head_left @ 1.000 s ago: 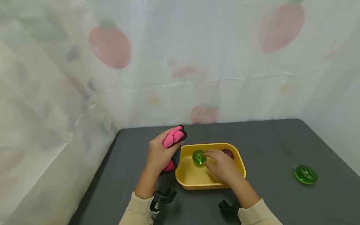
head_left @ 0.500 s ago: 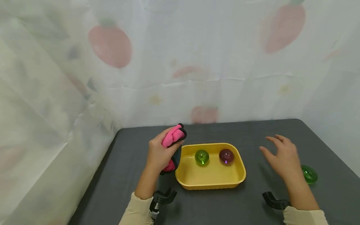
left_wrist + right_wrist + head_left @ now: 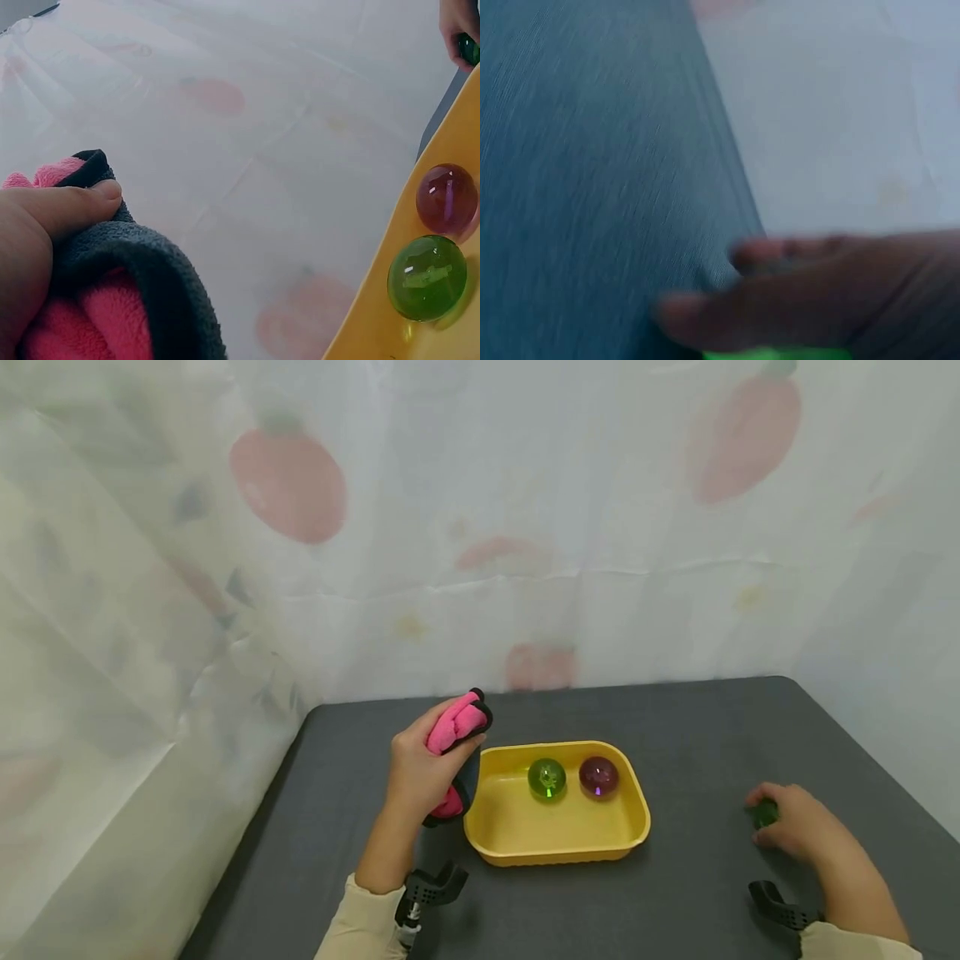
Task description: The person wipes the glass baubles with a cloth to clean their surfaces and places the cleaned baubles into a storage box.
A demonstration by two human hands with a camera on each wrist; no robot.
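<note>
The left hand (image 3: 420, 768) holds a rolled pink-and-black fleece cloth (image 3: 457, 727) in a closed grip beside the yellow plastic tray (image 3: 555, 839). The right hand (image 3: 795, 822) curls its grip over a translucent green ball (image 3: 765, 814) on the dark grey table (image 3: 675, 727), well right of the tray

A makeshift recording booth: grey table (image 3: 675, 727) walled by fruit-print curtain (image 3: 480, 527) (no furnishings visible).

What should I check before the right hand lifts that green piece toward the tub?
1. Right hand over green piece: ok.
2. Firm grip on it: cannot tell, fingers cover it and the wrist view is blurred.
3. Yellow tub has free floor space: ok.
4. Green ball and purple ball settled inside: ok.
5. Left hand holds pink cloth outside the tub: ok.
</note>
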